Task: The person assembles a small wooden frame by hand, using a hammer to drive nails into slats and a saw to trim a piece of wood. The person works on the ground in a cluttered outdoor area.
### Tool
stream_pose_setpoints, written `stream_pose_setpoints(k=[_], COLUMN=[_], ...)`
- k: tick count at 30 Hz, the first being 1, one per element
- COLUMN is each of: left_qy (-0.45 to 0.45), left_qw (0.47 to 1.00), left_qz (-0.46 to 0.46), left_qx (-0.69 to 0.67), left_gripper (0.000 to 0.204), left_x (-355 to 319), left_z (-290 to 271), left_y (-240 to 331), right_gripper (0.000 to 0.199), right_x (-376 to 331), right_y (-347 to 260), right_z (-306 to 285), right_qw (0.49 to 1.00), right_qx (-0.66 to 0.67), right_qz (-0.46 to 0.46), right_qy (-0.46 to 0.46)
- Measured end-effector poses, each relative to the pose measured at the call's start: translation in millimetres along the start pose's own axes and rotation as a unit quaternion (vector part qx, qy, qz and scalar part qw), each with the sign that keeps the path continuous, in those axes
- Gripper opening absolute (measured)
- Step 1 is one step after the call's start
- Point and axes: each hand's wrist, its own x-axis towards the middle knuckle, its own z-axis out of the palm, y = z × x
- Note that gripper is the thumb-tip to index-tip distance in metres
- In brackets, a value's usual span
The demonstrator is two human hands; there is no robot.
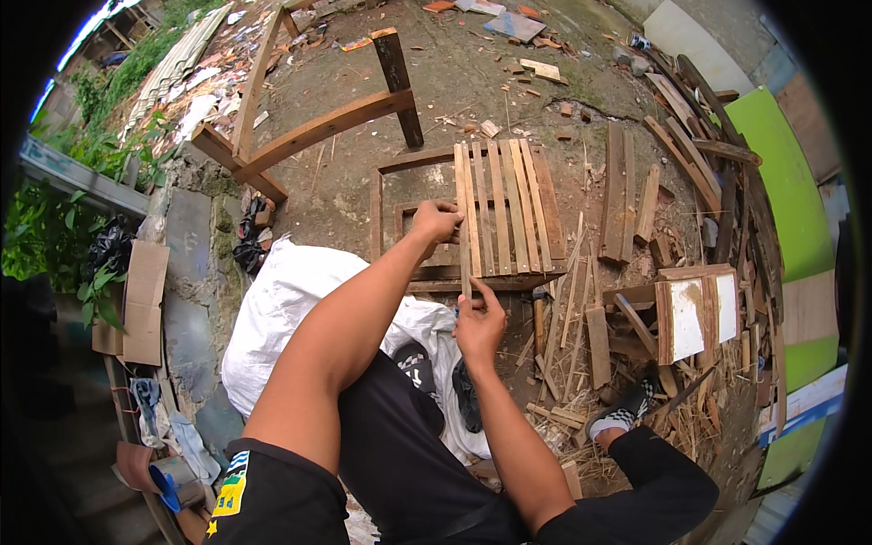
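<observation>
A low wooden frame (374,213) lies on the ground before me, with several narrow wooden slats (513,209) laid side by side across its right part. The leftmost slat (465,182) sticks out past the frame's near edge. My left hand (438,223) pinches that slat's left side around its middle, fingers closed. Lower down, my right hand (480,325) has its fingers closed around the slat's near end. Part of the right hand's grip is hidden behind its own fingers. Left of the slats, the frame shows open gaps down to the ground.
A wooden trestle (327,123) stands behind on the left. A white sack (291,282) spreads under my left arm. A hammer (540,322) rests beside the frame's near right corner. Loose sticks (568,318), a white-faced wooden block (686,318) and stacked boards (618,195) crowd the right.
</observation>
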Motion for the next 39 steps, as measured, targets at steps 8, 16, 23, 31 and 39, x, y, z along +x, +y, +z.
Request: stream_pose_setpoints(k=[8,16,23,31,39], left_qy=[0.006,0.004,-0.002,-0.016,-0.019], left_qw=[1.0,1.0,1.0,0.999,0.999], left_qz=[0.001,0.001,-0.008,-0.009,-0.018], left_qx=[-0.014,-0.021,-0.025,-0.028,-0.04], left_gripper=[0.022,0.019,0.019,0.021,0.024], left_x=[9.1,10.1,8.2,7.5,13.2], left_z=[-3.8,-0.7,-4.9,-1.6,-2.9], left_y=[-7.0,-6.1,-6.3,-2.7,-5.4], right_gripper=[0.034,0.021,0.02,0.025,0.023], right_x=[-2.9,4.6,13.8,29.9,33.7], right_y=[-8.4,4.9,-5.4,-17.6,-20.4], right_z=[1.5,5.2,6.9,2.1,0.5], right_qw=[1.0,0.999,0.993,0.977,0.969], right_qx=[0.011,0.011,0.074,0.128,0.153], right_qz=[0.007,0.013,0.094,0.168,0.195], right_qy=[-0.002,0.049,0.022,-0.014,-0.021])
